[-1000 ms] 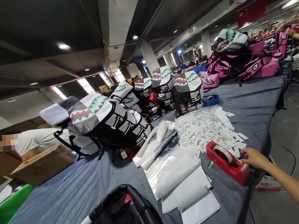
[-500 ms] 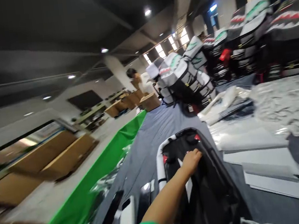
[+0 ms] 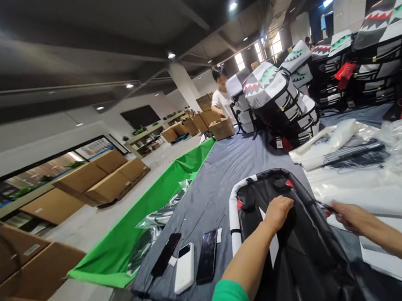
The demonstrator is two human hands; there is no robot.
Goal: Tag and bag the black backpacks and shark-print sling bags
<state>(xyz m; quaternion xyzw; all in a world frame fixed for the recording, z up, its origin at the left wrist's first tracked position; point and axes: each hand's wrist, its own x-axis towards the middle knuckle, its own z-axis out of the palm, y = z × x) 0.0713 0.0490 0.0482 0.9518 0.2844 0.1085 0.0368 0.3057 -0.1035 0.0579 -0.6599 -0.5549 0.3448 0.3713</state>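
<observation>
A black backpack (image 3: 302, 255) with white trim along its left edge lies on the grey cloth-covered table in front of me. Small red patches show near its top corners. My left hand (image 3: 280, 213) is closed on the black material in its upper part, fingertips partly hidden. At the bag's right edge, my right hand (image 3: 350, 217) pinches a thin black strap (image 3: 321, 204) running toward the bag's side. White sheets (image 3: 400, 253) lie under and beside my right forearm.
Left of the bag are a white power bank (image 3: 184, 268) and two dark phones, one being this phone (image 3: 207, 257). A green fabric trough (image 3: 101, 263) runs along the table's left side. Stacked backpacks (image 3: 275, 97) and clear plastic bags (image 3: 354, 180) stand right. A person (image 3: 222, 99) handles a carton.
My right hand has come into view from the right and holds the strap. My left hand stays on the backpack. The camera has turned left, shifting the scene rightward.
</observation>
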